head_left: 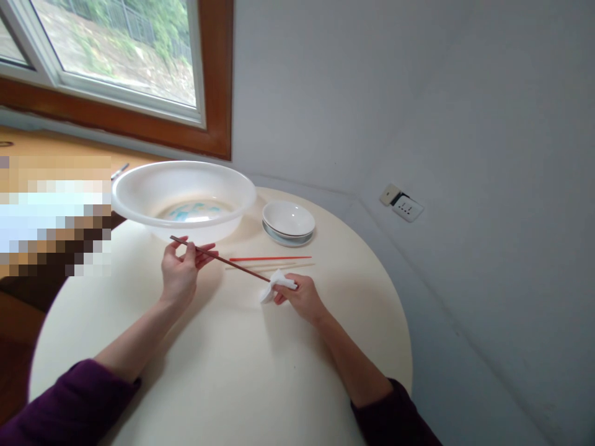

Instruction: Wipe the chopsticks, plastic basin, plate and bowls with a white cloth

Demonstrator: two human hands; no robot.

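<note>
A dark brown chopstick (pixel 227 261) slants down to the right between my two hands, above the table. My left hand (pixel 181 269) pinches it near its upper left end, with the other fingers stretched out. In my right hand (pixel 302 296) is a white tissue (pixel 277 285), folded around the chopstick's other end, so that tip is hidden. On the table just beyond lie a red chopstick (pixel 269 258) and pale wooden chopsticks (pixel 246 267), partly behind the brown one.
A large white translucent basin (pixel 183 232) stands at the back left of the round cream table (pixel 223 384). Right of it is a white bowl (pixel 288 218) stacked on a plate (pixel 288 238). Wall sockets (pixel 408 208) and a window (pixel 121 56) are behind.
</note>
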